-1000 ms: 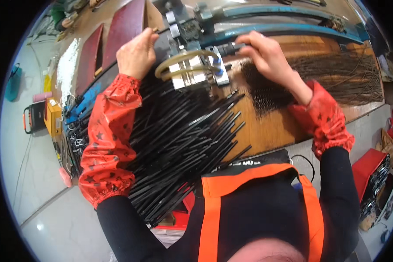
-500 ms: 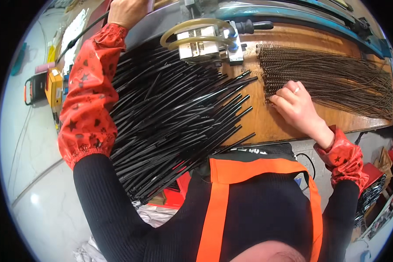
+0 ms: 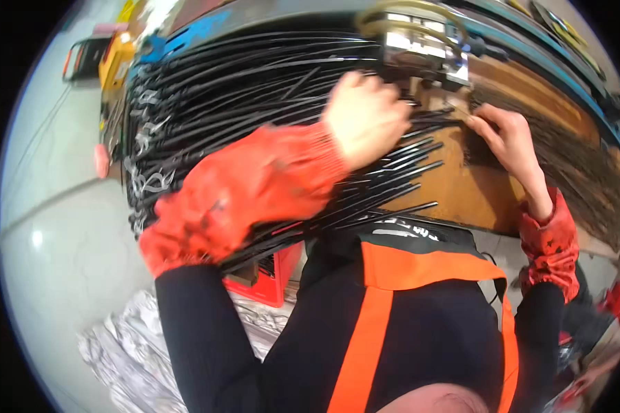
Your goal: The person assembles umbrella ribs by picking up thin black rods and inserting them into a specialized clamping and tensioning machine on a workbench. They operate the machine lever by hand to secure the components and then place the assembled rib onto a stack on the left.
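My left hand (image 3: 368,122), smeared by motion, is curled over the right-hand ends of many thin black rods (image 3: 255,103). A black rod (image 3: 434,117) runs out from under its fingers toward my right hand. My right hand (image 3: 508,138) holds thumb and forefinger pinched together close to that rod's tip; whatever sits between them is too small and blurred to make out. Beside and beyond this hand lies a bundle of long, thin dark coil springs (image 3: 572,165). Red patterned sleeve covers are on both forearms.
A metal clamp-like device (image 3: 420,48) with yellowish hoses and a black handle stands behind my hands. Blue rails (image 3: 565,65) run along the wooden table's (image 3: 455,186) far side. A red box (image 3: 275,279) sits below the table's near edge. A yellow case (image 3: 116,63) stands far left.
My left hand has come down from the far left onto the rod ends. My right hand has moved from the springs' ends toward the rod tips. The whole view has shifted.
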The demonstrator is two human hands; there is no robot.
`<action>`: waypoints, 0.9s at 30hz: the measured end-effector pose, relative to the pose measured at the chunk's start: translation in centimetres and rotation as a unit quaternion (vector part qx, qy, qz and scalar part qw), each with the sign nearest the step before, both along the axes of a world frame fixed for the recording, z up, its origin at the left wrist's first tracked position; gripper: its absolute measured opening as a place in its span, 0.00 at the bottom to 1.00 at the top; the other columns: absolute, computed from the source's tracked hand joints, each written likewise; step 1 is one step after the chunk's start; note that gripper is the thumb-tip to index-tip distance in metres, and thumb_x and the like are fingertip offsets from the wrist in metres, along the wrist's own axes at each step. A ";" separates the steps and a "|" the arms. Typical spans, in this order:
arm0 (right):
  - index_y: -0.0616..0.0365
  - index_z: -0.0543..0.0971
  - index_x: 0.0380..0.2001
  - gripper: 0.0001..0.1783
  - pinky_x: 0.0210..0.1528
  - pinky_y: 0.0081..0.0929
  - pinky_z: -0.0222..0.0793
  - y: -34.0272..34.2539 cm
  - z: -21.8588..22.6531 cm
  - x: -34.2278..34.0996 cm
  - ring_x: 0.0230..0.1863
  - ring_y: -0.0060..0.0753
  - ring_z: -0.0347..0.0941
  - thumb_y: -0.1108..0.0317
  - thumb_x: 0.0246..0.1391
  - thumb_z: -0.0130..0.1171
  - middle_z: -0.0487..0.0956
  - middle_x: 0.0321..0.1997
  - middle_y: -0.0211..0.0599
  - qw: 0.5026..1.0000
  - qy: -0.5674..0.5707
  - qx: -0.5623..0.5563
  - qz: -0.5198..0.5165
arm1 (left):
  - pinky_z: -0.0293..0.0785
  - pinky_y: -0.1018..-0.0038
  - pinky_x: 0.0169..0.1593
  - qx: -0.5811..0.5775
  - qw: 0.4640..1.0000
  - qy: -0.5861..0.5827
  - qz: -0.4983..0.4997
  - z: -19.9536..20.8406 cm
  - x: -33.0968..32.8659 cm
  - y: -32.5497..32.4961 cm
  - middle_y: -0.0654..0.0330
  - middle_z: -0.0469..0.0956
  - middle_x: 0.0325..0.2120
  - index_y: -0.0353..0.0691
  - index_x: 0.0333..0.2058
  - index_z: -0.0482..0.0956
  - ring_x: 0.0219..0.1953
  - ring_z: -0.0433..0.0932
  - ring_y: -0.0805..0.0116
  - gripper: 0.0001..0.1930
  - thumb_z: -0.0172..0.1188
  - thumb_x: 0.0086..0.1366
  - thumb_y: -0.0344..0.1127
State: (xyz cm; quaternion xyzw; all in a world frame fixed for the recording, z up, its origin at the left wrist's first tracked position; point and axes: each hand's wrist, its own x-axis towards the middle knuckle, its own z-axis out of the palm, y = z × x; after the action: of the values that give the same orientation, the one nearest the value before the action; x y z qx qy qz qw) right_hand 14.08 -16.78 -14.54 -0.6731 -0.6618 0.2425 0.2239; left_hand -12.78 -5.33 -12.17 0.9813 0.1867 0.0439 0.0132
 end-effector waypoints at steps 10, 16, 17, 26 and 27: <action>0.63 0.81 0.34 0.12 0.31 0.28 0.68 -1.0 -0.1 -0.6 0.25 0.23 0.69 0.63 0.63 0.60 0.77 0.22 0.35 0.987 0.103 -0.061 -0.106 | 0.82 0.59 0.39 -0.113 0.992 -0.048 0.020 -0.4 1.6 -0.6 0.52 0.80 0.38 0.42 0.46 0.77 0.38 0.82 0.53 0.13 0.55 0.61 0.32; 0.63 0.82 0.37 0.12 0.31 0.21 0.67 -1.4 -1.1 -0.1 0.28 0.17 0.68 0.65 0.64 0.57 0.77 0.26 0.26 0.981 0.178 -0.003 -0.072 | 0.80 0.60 0.37 -0.192 0.981 -0.005 0.027 1.7 2.0 -1.3 0.51 0.79 0.36 0.50 0.61 0.72 0.35 0.81 0.48 0.25 0.56 0.64 0.30; 0.63 0.82 0.36 0.11 0.32 0.21 0.68 -1.9 -1.5 -0.1 0.28 0.16 0.70 0.66 0.64 0.57 0.78 0.27 0.27 0.976 0.202 0.019 -0.073 | 0.80 0.59 0.37 -0.213 0.977 -0.022 0.006 1.7 2.1 -1.3 0.50 0.80 0.37 0.52 0.65 0.68 0.34 0.81 0.47 0.29 0.57 0.64 0.29; 0.55 0.85 0.37 0.09 0.38 0.36 0.74 -0.9 -0.6 -0.7 0.34 0.45 0.79 0.62 0.57 0.64 0.82 0.31 0.42 0.986 0.085 0.125 0.064 | 0.75 0.54 0.33 -0.245 0.966 -0.077 -0.001 1.3 3.8 -3.5 0.44 0.79 0.24 0.43 0.73 0.46 0.28 0.80 0.43 0.44 0.62 0.63 0.30; 0.56 0.84 0.37 0.09 0.38 0.36 0.73 -0.7 -0.5 -0.9 0.34 0.44 0.79 0.64 0.58 0.63 0.81 0.31 0.43 0.988 0.089 0.113 0.059 | 0.76 0.53 0.36 -0.228 0.970 -0.081 0.020 0.9 3.0 -3.5 0.44 0.79 0.28 0.42 0.72 0.50 0.32 0.80 0.44 0.42 0.62 0.63 0.32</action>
State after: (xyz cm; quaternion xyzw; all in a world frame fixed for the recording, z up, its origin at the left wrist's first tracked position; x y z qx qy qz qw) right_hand 13.18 -17.48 -15.01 -0.5789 -0.7011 0.2383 0.3415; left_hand -9.77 -8.80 -11.24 0.9416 0.2100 0.0794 0.2510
